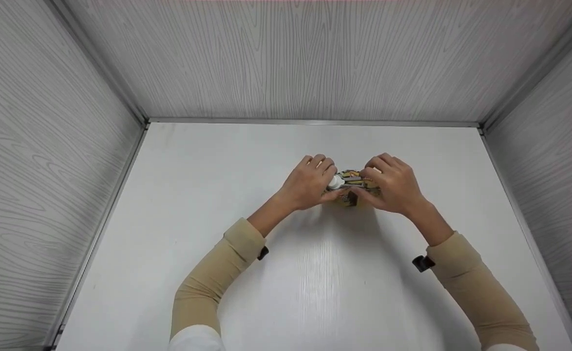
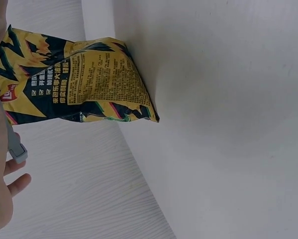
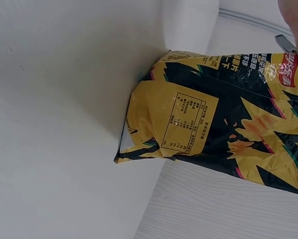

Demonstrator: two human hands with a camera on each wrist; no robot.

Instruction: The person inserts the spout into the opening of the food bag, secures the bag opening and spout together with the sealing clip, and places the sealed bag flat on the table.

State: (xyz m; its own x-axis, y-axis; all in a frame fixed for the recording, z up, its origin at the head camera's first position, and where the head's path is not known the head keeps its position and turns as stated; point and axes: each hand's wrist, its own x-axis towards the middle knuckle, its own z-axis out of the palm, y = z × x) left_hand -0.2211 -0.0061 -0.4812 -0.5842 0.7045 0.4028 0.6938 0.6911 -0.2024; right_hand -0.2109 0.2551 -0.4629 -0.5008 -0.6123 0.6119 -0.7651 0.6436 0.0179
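Note:
A yellow and black chip bag (image 1: 350, 199) stands upright on the table, its printed back (image 2: 96, 74) facing the left wrist view and its nutrition panel (image 3: 186, 122) showing in the right wrist view. Across its top lies a grey bag clip (image 1: 353, 179) with a round white cap-like piece (image 1: 335, 182) at the left. My left hand (image 1: 310, 183) grips the clip's left end, thumb on the near side and fingers beyond. At the other end, my right hand (image 1: 392, 184) pinches the clip and bag top. The fingers hide parts of the clip; whether it is fastened, I cannot tell.
The white table (image 1: 208, 185) carries the bag near its back half. Grey wood-grained panels (image 1: 286, 58) rise behind it and on both sides, with a metal strip (image 1: 310, 122) along the back edge.

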